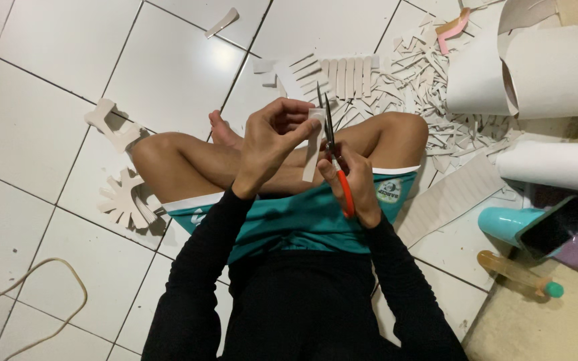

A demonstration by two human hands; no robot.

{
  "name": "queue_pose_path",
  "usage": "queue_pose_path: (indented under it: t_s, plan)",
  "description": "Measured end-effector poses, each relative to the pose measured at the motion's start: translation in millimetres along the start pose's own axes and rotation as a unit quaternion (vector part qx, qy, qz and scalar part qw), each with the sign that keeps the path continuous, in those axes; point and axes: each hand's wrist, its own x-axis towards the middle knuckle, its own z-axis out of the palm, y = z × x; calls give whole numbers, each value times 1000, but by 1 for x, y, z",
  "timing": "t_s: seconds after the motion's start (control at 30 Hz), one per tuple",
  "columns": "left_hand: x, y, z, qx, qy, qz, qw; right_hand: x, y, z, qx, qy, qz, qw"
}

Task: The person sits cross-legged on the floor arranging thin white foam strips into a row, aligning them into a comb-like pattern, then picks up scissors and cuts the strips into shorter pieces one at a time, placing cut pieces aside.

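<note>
The left hand (pixel 272 144) pinches a white strip (pixel 314 144) upright above the crossed legs, fingers closed on its upper edge. The right hand (pixel 354 184) grips orange-handled scissors (pixel 332 144), blades pointing up against the strip. Cut scraps (pixel 423 80) and rolls (pixel 543 73) lie on the tiled floor (pixel 48 100).

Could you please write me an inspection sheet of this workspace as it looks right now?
Surface: white tiled floor; the person sits cross-legged on it.
Job's things: white strip pinched upright by left hand; orange-handled scissors in right hand, blades open at the strip.
Clutter: pile of white offcuts, comb-shaped cut pieces, white rolls, glue bottle, teal object propping a phone.
Grippers: both hands' fingers closed on their items.
Cables: pale cord looped on the floor, lower left.
Surroundings: nothing seen beyond the floor.
</note>
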Motion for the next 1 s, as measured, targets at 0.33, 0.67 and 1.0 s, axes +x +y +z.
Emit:
queue_pose_path:
  t_s: [0.33, 0.67, 1.0]
  plan:
    - [-2, 7, 3, 53, -18, -26, 998, 0, -2, 2, 57, 12, 11, 998]
    - [10, -18, -24, -92, -76, -84, 989, -6, 4, 6, -6, 21, 52, 998]
    - [-10, -42, 36, -112, 114, 56, 985, 9, 0, 17, 34, 35, 14, 999]
